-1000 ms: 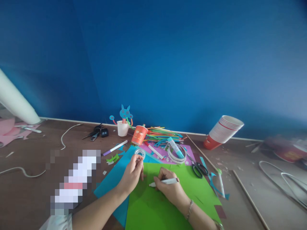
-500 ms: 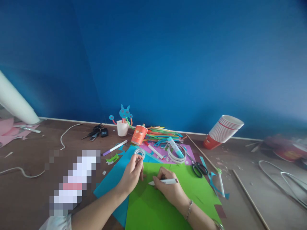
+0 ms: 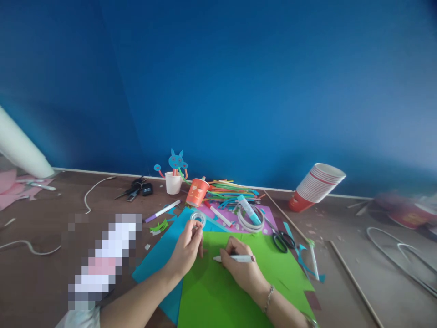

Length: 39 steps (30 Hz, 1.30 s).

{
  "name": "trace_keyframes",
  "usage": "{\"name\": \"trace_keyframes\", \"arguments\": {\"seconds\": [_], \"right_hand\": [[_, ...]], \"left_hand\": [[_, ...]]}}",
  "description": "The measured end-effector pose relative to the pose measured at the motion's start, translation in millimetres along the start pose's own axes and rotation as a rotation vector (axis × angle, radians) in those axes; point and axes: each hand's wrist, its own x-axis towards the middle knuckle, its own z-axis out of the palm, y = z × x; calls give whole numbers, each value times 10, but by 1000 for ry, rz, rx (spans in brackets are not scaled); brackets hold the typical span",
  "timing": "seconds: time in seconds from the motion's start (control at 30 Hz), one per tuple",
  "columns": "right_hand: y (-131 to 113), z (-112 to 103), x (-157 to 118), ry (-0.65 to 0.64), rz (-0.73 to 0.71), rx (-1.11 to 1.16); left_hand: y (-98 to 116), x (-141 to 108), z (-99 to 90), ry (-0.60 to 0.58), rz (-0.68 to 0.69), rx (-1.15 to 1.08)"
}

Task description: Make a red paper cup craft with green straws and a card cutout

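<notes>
Over the left part of the green sheet (image 3: pixel 211 296), I have the marker (image 3: pixel 244 258) gripped in the right hand (image 3: pixel 243 269), thumb and fingers closed round its white barrel in a writing hold. Its tip points toward the left hand (image 3: pixel 188 245); whether it touches the paper I can't tell from here. I'd judge the marker light and rigid, its smooth plastic slightly slippery, and best taken low on the barrel, where the fingers sit. The left hand is loosely curled near the overlap of the green and blue sheet (image 3: pixel 160 269), thumb by the forefinger, just in front of the tape (image 3: pixel 204 217); I can't make out whether anything is pinched there. Both sheets look thin, flat and matte, so I'd expect them to crease easily and slide unless pressed. The tape is a stiff-looking clear ring. Beyond it, a slim glue stick (image 3: pixel 248 209) lies across a smooth pale coil (image 3: pixel 251 229), beside black-looped scissors (image 3: pixel 277 233). Tapered cups, one orange cup (image 3: pixel 197 192) and a tilted nested stack (image 3: pixel 317 184), look like coated paper: light, crushable at the walls, safer held near the rim.
</notes>
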Motion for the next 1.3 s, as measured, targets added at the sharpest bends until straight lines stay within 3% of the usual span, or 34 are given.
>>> {"name": "trace_keyframes", "arguments": {"seconds": [0.37,0.73,1.3], "right_hand": [[-48,-22,-1,25,-31,-47],[51,-19,17,25,-72,-34],[53,-5,14,-27,-32,-62]], "left_hand": [[-20,6,-7,0,2,5],[15,15,-2,18,5,16],[18,7,7,18,-19,-1]]}}
